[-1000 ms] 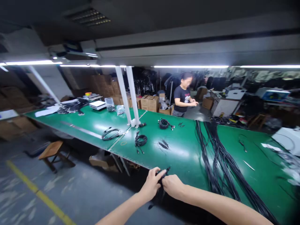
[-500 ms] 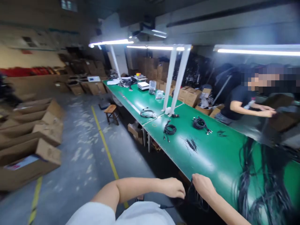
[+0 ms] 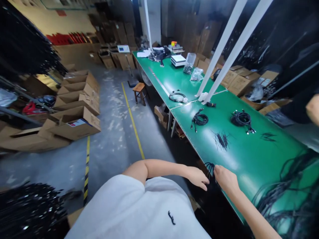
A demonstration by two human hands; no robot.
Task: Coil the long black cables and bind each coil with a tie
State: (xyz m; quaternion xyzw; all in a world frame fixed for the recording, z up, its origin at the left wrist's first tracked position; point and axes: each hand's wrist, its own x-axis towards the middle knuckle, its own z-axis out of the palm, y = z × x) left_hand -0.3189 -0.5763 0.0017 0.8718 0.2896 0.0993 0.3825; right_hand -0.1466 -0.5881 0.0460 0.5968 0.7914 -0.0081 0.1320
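My right hand (image 3: 226,179) is closed around a looped black cable (image 3: 209,167) at the near edge of the green table (image 3: 239,159). Several loops stick out to the left of its fingers; the lower part is lost in shadow. Just left of the loops is my left hand (image 3: 198,177), its fingers loosely stretched and parted, with nothing visible in them. On the table beyond lie a pile of thin black ties (image 3: 221,141), a coiled black cable (image 3: 200,119) and another bundled cable (image 3: 241,119) with light-coloured plugs.
Loose black cables (image 3: 281,196) spread over the table at right, near a co-worker's hand (image 3: 313,109). White posts (image 3: 224,66) rise from the tabletop. A wooden stool (image 3: 139,88) and open cardboard boxes (image 3: 77,124) stand on the floor at left.
My view has turned left and down, so the table sits further right. The left hand's fingers have loosened and parted; the right keeps hold of the cable, whose loops now show above the table edge.
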